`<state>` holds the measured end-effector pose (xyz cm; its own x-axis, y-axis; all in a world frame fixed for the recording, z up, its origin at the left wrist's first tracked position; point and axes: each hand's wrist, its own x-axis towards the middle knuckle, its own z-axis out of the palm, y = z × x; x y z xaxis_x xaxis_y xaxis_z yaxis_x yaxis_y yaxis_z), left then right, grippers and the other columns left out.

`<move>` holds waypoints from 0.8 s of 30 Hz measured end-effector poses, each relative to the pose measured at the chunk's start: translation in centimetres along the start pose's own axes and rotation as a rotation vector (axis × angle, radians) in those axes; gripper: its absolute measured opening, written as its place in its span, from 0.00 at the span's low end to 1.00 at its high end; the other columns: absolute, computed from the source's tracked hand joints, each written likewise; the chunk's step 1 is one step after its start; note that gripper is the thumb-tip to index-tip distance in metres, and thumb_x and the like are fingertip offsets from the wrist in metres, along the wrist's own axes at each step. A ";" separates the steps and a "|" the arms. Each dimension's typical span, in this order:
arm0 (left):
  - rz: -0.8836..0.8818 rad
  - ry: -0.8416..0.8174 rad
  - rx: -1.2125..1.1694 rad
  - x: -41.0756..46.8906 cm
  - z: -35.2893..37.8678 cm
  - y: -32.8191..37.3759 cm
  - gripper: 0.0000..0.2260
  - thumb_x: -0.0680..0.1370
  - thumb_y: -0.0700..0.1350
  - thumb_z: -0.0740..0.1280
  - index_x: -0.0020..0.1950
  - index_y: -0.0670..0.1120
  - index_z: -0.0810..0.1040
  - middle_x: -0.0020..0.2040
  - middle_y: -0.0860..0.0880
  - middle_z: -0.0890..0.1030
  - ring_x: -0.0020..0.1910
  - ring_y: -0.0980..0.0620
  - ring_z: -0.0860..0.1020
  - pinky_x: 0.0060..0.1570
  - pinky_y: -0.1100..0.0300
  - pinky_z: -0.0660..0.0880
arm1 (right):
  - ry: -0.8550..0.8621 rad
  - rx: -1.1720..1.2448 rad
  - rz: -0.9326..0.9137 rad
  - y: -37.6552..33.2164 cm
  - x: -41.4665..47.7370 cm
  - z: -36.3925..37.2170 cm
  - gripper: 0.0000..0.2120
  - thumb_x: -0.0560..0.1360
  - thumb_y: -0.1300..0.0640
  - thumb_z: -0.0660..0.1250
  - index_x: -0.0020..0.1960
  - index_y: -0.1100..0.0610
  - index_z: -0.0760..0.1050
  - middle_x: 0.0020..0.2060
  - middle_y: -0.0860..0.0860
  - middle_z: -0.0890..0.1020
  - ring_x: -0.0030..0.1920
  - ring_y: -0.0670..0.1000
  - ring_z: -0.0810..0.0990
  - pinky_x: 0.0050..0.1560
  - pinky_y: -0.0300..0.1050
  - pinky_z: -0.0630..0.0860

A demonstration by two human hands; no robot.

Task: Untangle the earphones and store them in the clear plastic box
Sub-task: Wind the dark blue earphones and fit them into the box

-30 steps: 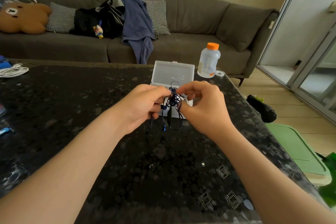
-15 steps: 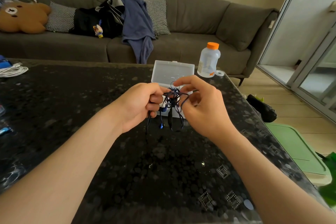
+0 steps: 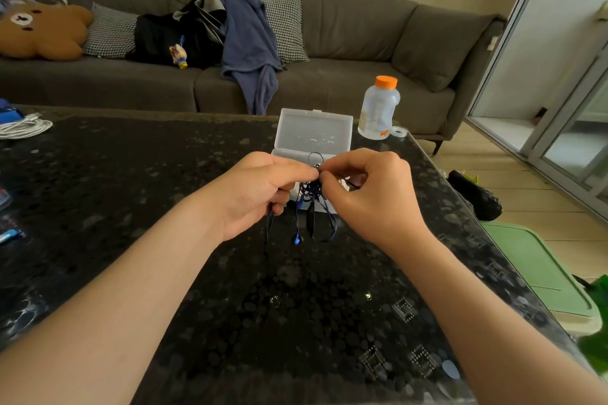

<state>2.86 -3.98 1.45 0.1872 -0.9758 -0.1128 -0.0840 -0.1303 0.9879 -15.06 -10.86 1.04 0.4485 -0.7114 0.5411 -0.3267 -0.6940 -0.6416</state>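
While both hands are working above the tabletop [image 3: 263,322], edges: right rim is running near the right hand [image 3: 371,194]; bare surface is stretching leftward.
fingers: left hand [image 3: 260,187] and right hand are pinching the tangled earphones [image 3: 312,207], cords dangling.
box: clear plastic box [image 3: 312,128] is sitting open just behind them.
room: bottle [image 3: 378,108] beside box, sofa [image 3: 362,36] behind.

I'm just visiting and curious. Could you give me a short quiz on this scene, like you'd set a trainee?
1. True or false: the clear box has its lid open.
2. The tangled earphones are held by: A) one hand, B) both hands, C) neither hand.
3. Fill in: the cap of the bottle is ___.

Key: 1 true. 2 B: the left hand and the right hand both pinch the tangle. 3 orange.
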 end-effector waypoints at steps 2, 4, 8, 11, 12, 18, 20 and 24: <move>0.012 0.010 0.022 -0.1 -0.2 0.0 0.08 0.81 0.45 0.73 0.56 0.43 0.88 0.39 0.48 0.76 0.33 0.55 0.65 0.38 0.56 0.65 | -0.017 -0.045 -0.059 0.2 0.0 -0.1 0.08 0.76 0.58 0.76 0.52 0.48 0.89 0.45 0.39 0.85 0.48 0.39 0.83 0.48 0.30 0.77; 0.026 0.013 0.034 -0.2 -0.4 -0.1 0.06 0.79 0.43 0.74 0.54 0.44 0.89 0.45 0.43 0.79 0.34 0.55 0.67 0.39 0.57 0.66 | -0.047 -0.085 -0.096 0.3 0.1 -0.1 0.08 0.76 0.56 0.77 0.54 0.47 0.88 0.48 0.41 0.86 0.50 0.41 0.83 0.51 0.31 0.76; 0.126 0.039 0.165 -0.3 -0.1 -0.1 0.06 0.77 0.45 0.77 0.53 0.47 0.89 0.45 0.50 0.88 0.35 0.62 0.79 0.36 0.68 0.72 | -0.047 -0.176 -0.176 0.9 0.2 0.2 0.05 0.77 0.57 0.77 0.52 0.50 0.88 0.49 0.44 0.86 0.49 0.43 0.82 0.52 0.30 0.73; 0.136 0.048 0.313 -0.3 -0.3 0.0 0.06 0.79 0.46 0.76 0.54 0.49 0.89 0.43 0.54 0.88 0.35 0.65 0.81 0.34 0.74 0.72 | -0.095 -0.272 -0.193 1.2 0.2 0.5 0.02 0.77 0.57 0.76 0.50 0.52 0.87 0.48 0.46 0.84 0.47 0.45 0.81 0.51 0.35 0.75; 0.124 0.050 0.383 -0.3 -0.4 0.1 0.05 0.80 0.47 0.75 0.54 0.49 0.89 0.40 0.54 0.87 0.34 0.63 0.79 0.35 0.72 0.72 | -0.094 -0.266 -0.182 1.1 0.2 0.4 0.02 0.77 0.58 0.75 0.49 0.53 0.86 0.47 0.46 0.83 0.44 0.44 0.80 0.49 0.34 0.74; -0.043 0.155 0.442 -0.3 -0.3 -0.2 0.16 0.84 0.48 0.61 0.43 0.40 0.79 0.31 0.48 0.69 0.31 0.51 0.68 0.42 0.49 0.71 | 0.009 0.337 0.252 0.0 0.6 0.0 0.06 0.73 0.58 0.71 0.38 0.58 0.82 0.33 0.46 0.81 0.35 0.44 0.75 0.40 0.38 0.72; -0.096 0.160 0.372 -0.3 0.2 0.0 0.14 0.84 0.48 0.58 0.40 0.45 0.73 0.29 0.51 0.66 0.29 0.52 0.65 0.42 0.48 0.68 | -0.009 0.668 0.416 -0.5 0.9 0.2 0.07 0.71 0.57 0.69 0.35 0.58 0.78 0.36 0.52 0.77 0.40 0.47 0.72 0.42 0.45 0.69; -0.099 0.159 0.413 -0.1 1.0 -0.1 0.20 0.83 0.52 0.55 0.33 0.48 0.71 0.30 0.49 0.68 0.30 0.50 0.66 0.43 0.49 0.67 | -0.119 0.985 0.510 -1.4 0.8 0.5 0.03 0.64 0.58 0.63 0.32 0.53 0.72 0.37 0.50 0.74 0.42 0.49 0.67 0.44 0.49 0.62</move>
<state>1.90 -4.01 1.29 0.3594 -0.9202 -0.1548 -0.4357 -0.3122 0.8442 -13.82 -10.37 2.09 0.5443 -0.8360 0.0700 0.2838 0.1050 -0.9531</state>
